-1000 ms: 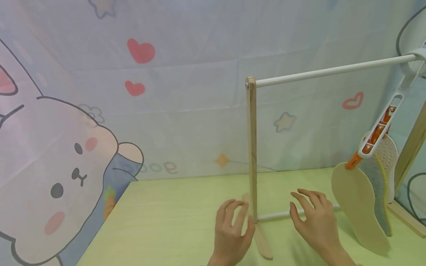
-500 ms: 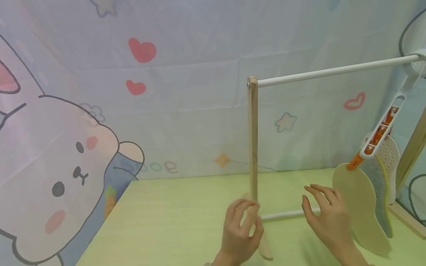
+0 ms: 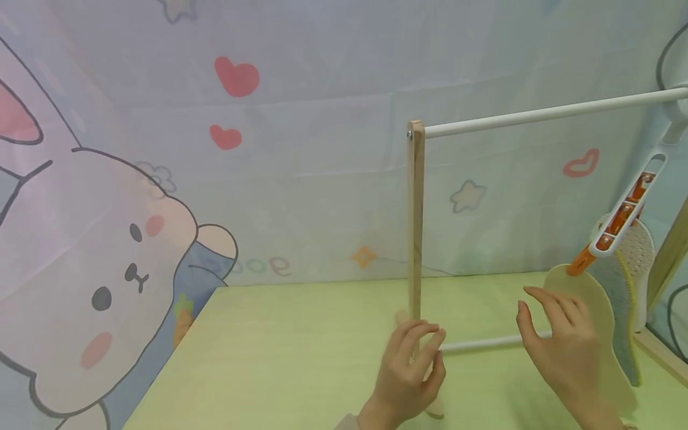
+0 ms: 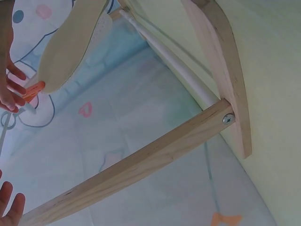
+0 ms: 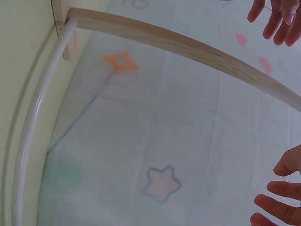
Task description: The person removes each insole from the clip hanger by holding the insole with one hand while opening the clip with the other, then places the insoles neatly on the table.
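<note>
In the head view, my left hand [image 3: 411, 373] hovers in front of the rack's left wooden post [image 3: 416, 221], fingers loosely bent, holding nothing. My right hand [image 3: 567, 346], also holding nothing, overlaps a beige insole [image 3: 588, 298]; contact cannot be told. An orange clip [image 3: 580, 261] on a white hanger [image 3: 626, 206] grips the insole's top. Behind hangs another insole [image 3: 639, 257], grey and pale with a yellow edge. The left wrist view shows the beige insole [image 4: 70, 52] beyond the post [image 4: 136, 165]. Fingers of my right hand [image 5: 282, 193] edge into the right wrist view.
The rack's white top bar [image 3: 537, 118] runs right from the post, and a lower white bar [image 3: 484, 343] lies near the yellow-green tabletop [image 3: 279, 346]. A printed cloth [image 3: 322, 149] hangs behind. A dark cable [image 3: 672, 316] runs at the right edge.
Both hands have moved right, the left one across the post's foot, the right one in front of the beige insole. The head view has shifted slightly, and the insoles still hang.
</note>
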`<state>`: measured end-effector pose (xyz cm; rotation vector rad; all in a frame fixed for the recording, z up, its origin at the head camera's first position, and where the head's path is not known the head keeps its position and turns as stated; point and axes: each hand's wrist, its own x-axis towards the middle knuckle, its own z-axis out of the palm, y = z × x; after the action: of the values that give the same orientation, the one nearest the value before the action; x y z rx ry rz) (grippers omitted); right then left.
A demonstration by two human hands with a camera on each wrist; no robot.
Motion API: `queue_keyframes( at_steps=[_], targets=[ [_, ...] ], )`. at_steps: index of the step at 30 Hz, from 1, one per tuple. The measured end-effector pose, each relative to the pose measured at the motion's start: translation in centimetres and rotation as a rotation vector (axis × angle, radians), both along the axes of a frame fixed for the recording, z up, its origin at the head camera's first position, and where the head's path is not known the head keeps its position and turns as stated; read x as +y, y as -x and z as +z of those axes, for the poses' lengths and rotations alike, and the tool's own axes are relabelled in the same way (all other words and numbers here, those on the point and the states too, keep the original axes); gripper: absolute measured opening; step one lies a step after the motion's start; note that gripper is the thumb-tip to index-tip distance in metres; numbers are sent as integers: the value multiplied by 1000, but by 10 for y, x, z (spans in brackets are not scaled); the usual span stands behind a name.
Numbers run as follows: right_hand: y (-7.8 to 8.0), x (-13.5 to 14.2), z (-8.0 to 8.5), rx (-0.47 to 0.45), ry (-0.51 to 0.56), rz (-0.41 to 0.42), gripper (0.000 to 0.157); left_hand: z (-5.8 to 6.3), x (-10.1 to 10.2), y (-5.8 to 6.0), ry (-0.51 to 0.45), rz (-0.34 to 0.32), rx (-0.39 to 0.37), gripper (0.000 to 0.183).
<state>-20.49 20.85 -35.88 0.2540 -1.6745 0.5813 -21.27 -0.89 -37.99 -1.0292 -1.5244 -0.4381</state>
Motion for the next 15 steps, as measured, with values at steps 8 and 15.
queue_keyframes(
  at_steps=[8,15],
  targets=[
    [-2,10,12,111,36,-17,43,4,8,0,34,-38,-48,25],
    [-4,19,18,148,105,-71,40,7,15,-3,10,-127,-193,24]
  ],
)
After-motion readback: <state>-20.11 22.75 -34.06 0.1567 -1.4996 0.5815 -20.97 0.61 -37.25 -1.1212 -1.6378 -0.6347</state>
